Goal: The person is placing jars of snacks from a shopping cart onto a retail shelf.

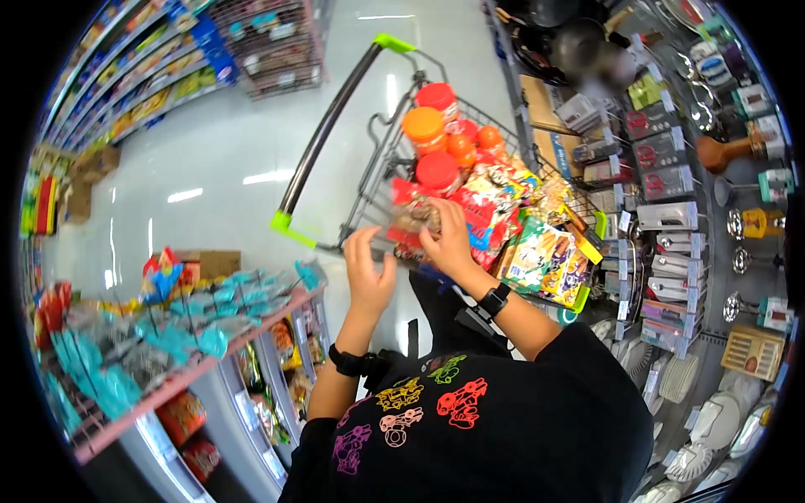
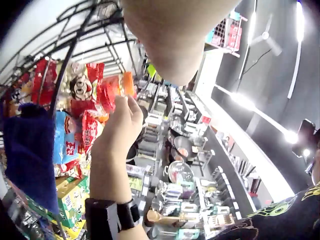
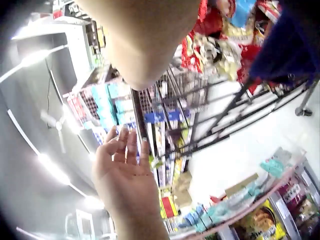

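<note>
In the head view my right hand pinches the near side of a red bag with brown pieces, blurred, at the handle end of the cart's load. The left wrist view shows that hand from the side, its fingers at red and orange packaging. My left hand is raised just outside the basket with fingers extended, holding nothing; the right wrist view shows its palm. Around the bag lie red-lidded jars, an orange-lidded jar, red snack bags and green-and-yellow packs.
The black wire cart has a dark handle bar with green ends. Shelves of kitchen utensils line the right side. At lower left stands a pink-edged shelf with teal-wrapped goods. Glossy pale floor lies beyond the cart.
</note>
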Demonstrator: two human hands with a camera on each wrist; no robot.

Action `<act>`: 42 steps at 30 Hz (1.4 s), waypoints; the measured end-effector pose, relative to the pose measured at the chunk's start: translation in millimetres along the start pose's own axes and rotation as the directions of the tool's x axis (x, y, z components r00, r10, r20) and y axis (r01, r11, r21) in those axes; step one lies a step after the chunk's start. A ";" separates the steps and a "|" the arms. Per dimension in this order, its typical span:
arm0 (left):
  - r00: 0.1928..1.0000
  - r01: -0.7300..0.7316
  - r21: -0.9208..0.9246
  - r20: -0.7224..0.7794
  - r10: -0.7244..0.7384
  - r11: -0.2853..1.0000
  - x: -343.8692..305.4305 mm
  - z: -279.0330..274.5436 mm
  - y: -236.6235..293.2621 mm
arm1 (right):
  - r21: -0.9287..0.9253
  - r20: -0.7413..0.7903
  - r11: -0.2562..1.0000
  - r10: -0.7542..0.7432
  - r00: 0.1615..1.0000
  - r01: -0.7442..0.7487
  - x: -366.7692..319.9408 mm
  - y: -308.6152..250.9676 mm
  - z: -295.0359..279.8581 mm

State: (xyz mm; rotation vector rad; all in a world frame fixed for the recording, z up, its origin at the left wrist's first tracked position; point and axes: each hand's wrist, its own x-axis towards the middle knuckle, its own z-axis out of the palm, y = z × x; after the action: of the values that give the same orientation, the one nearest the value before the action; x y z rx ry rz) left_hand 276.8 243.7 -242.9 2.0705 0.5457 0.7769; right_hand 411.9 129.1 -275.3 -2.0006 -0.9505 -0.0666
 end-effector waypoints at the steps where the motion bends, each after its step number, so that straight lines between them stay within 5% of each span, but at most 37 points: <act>1: 0.998 -0.040 0.012 0.050 0.040 0.999 10.7 21.2 -7.0 | -0.068 -0.005 0.997 0.032 0.999 -0.032 9.2 14.2 -7.3; 4: 0.969 0.078 -0.074 0.240 -0.058 0.994 41.7 73.5 -18.9 | -0.255 -0.022 0.961 0.104 0.994 -0.106 28.2 46.2 -19.6; 5: 0.931 0.230 -0.218 0.333 -0.149 0.948 49.4 87.2 -20.2 | -0.308 -0.029 0.943 0.122 0.992 -0.125 33.0 53.5 -20.3; 12: 0.810 0.570 -0.359 0.396 -0.432 0.739 76.2 144.0 -58.9 | -0.324 0.079 0.930 0.208 0.975 -0.172 53.9 80.2 -9.6; 14: 0.896 0.376 -0.227 0.334 -0.291 0.898 63.5 164.8 -105.0 | -0.357 0.089 0.913 0.243 0.966 -0.197 57.8 80.1 -6.3; 17: 0.730 0.654 -0.304 0.491 -0.475 0.693 78.0 150.5 -72.5 | -0.349 0.089 0.908 0.277 0.957 -0.231 60.3 79.3 -4.9; 20: 0.723 0.688 -0.510 0.547 -0.423 0.516 79.2 143.3 -64.9 | -0.251 0.110 0.919 0.339 0.934 -0.304 61.4 84.1 -11.2; 25: 0.786 0.588 -0.552 0.563 -0.256 0.591 76.4 109.5 -17.8 | -0.087 0.038 0.974 0.214 0.976 -0.210 63.3 62.6 -49.5; 28: 0.872 0.425 -0.586 0.469 -0.138 0.690 62.5 79.5 12.0 | -0.093 0.028 0.996 0.012 1.000 -0.009 69.1 15.8 -79.1; 32: 0.955 0.154 -0.332 0.292 -0.054 0.931 33.9 10.7 49.0 | -0.074 0.074 0.973 -0.213 0.974 0.218 74.4 -56.8 -102.3; 36: 0.983 -0.132 -0.002 0.128 0.131 0.991 4.4 -73.9 76.7 | 0.119 -0.023 0.929 -0.351 0.936 0.351 63.1 -127.0 -86.9; 40: 0.982 -0.179 0.210 -0.019 0.187 0.961 -32.6 -145.8 93.4 | 0.413 0.035 0.825 -0.437 0.899 0.385 54.8 -186.3 -56.2; 42: 0.974 -0.162 0.260 -0.113 0.196 0.952 -48.9 -176.6 104.8 | 0.486 0.059 0.722 -0.589 0.806 0.492 57.8 -212.0 -47.8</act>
State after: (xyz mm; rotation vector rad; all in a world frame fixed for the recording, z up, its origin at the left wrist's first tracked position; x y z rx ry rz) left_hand 129.9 253.5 -91.6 2.3353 0.5599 1.0072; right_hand 330.4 193.1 -75.8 -1.2602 -1.5241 0.0415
